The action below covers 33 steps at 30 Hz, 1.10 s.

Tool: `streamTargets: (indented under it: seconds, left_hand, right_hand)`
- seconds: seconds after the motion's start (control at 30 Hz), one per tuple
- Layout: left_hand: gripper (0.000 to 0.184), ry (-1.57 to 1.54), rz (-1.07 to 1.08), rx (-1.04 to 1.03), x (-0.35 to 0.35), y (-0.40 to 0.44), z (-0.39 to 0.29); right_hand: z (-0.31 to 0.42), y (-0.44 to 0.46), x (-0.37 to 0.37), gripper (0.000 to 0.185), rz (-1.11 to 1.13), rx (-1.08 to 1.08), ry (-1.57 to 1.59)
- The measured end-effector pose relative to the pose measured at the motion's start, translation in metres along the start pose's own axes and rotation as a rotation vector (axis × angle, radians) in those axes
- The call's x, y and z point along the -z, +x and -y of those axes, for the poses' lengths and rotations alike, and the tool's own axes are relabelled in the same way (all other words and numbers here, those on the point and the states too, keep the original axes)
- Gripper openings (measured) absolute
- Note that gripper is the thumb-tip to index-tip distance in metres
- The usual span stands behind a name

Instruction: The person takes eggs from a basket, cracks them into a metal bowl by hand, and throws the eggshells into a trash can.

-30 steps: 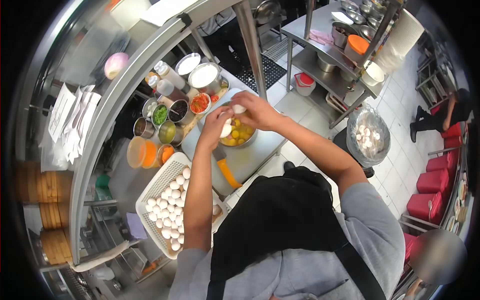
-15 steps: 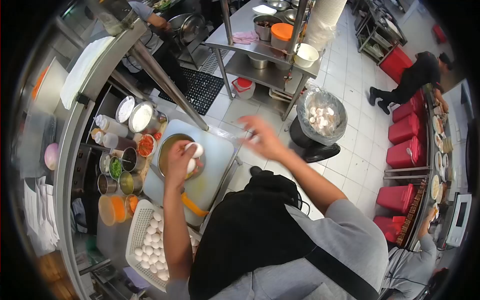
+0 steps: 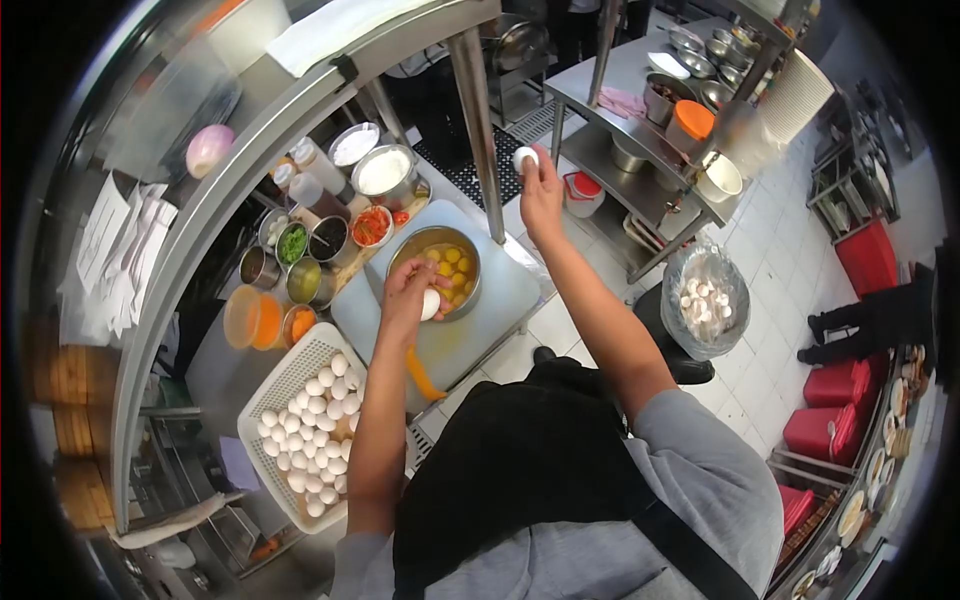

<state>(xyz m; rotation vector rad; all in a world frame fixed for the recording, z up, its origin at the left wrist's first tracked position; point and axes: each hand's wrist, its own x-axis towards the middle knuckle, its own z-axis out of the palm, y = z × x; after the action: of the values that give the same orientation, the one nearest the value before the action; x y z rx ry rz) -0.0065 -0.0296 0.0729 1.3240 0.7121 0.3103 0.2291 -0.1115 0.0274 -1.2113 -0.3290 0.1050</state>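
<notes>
My left hand [image 3: 405, 288] is over the near edge of a metal bowl [image 3: 432, 231], its fingers closed around a white egg [image 3: 430, 304]. Several raw yolks [image 3: 455, 262] lie inside the bowl, which stands on a pale blue cutting board [image 3: 352, 308]. Out to the right and raised, my right hand [image 3: 542, 200] grips another white egg [image 3: 525, 158] in its fingertips. An orange handle [image 3: 424, 374] lies on the board near my left forearm. Beside that forearm, a white perforated basket [image 3: 316, 346] holds several whole eggs [image 3: 318, 405].
Containers of chopped tomato [image 3: 371, 226], green herbs [image 3: 292, 245] and white powder [image 3: 384, 171] line the board's far left side. A metal post [image 3: 477, 130] rises beyond the board. At right stands a lined bin [image 3: 738, 268] with eggshells. Another person [image 3: 880, 320] stands far right.
My right hand, empty and blurred before, now holds one egg. My left hand had two eggs and now shows one. The view has swung, bringing the bowl's yolks into sight.
</notes>
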Motion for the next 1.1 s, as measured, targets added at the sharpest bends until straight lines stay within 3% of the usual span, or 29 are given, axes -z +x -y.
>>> streamTargets:
  seconds: [0.07,0.1,0.27,0.33,0.4,0.53,0.6,0.67,0.7,0.8,0.9,1.0,1.1]
  left_hand:
    - [0.026,0.008,-0.027,0.012,0.006,-0.002,0.004]
    - [0.024,0.01,-0.006,0.0,0.008,-0.002,0.006]
    - [0.033,0.019,0.019,-0.15,-0.007,-0.005,-0.008]
    - [0.043,0.189,0.028,-0.291,-0.018,-0.005,-0.017]
    - [0.044,0.228,0.061,-0.294,-0.016,0.009,-0.013]
    - [0.041,0.207,0.101,-0.243,-0.007,0.014,-0.012]
    - [0.036,0.24,0.024,-0.23,0.0,0.015,-0.005]
    - [0.035,0.299,-0.008,-0.194,0.014,0.029,0.014]
    - [0.037,0.297,-0.036,-0.142,0.015,0.025,0.01]
    - [0.043,0.254,-0.096,-0.034,0.011,0.027,0.013]
    - [0.039,0.3,-0.221,-0.018,0.007,0.022,0.008]
    - [0.036,0.641,-0.235,-0.186,0.015,0.055,0.037]
    - [0.037,0.643,-0.285,-0.128,0.013,0.045,0.033]
  right_hand:
    - [-0.022,-0.001,-0.004,0.036,0.165,0.084,-0.224]
    - [-0.02,-0.003,-0.001,0.035,0.114,0.095,-0.259]
    - [0.027,-0.042,0.02,0.036,0.174,-0.134,-0.047]
    - [0.045,-0.063,0.015,0.037,0.52,-0.372,-0.016]
    - [0.045,-0.076,0.004,0.036,0.613,-0.364,-0.027]
    - [0.04,-0.081,-0.016,0.035,0.764,-0.277,-0.239]
    - [0.047,-0.082,-0.018,0.037,0.904,-0.208,-0.38]
    - [0.038,-0.081,-0.016,0.039,0.978,-0.062,-0.501]
    - [0.038,-0.083,-0.018,0.042,1.0,0.11,-0.518]
    - [0.042,-0.09,-0.03,0.046,1.099,0.195,-0.54]
    - [0.03,-0.097,-0.04,0.043,1.1,0.282,-0.64]
    - [0.009,-0.098,-0.045,0.043,1.036,0.521,-0.679]
    - [0.016,-0.102,-0.049,0.04,1.099,0.405,-0.747]
